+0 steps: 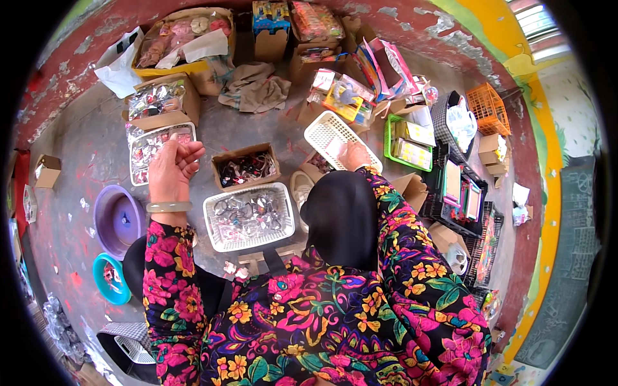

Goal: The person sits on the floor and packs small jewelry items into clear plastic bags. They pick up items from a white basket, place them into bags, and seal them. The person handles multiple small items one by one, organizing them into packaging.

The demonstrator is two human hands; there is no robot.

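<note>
Grey concrete floor (71, 170): right hand (356, 156) at white rectangular plastic basket (325, 127), fingertips hidden, grip hard to tell; left hand (171, 168) raised, half-curled, empty.

Around the white rectangular perforated plastic basket (257, 242) of clear packets, the bare left hand (171, 168) hangs beyond its left corner, the bare right hand (356, 156) is at a white oblong plastic basket (322, 130) farther right, and 2 round plastic basins, the purple basin (112, 212) and turquoise basin (99, 278), sit leftward.

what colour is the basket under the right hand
The basket under the right hand is white, best seen in the head view.
</note>
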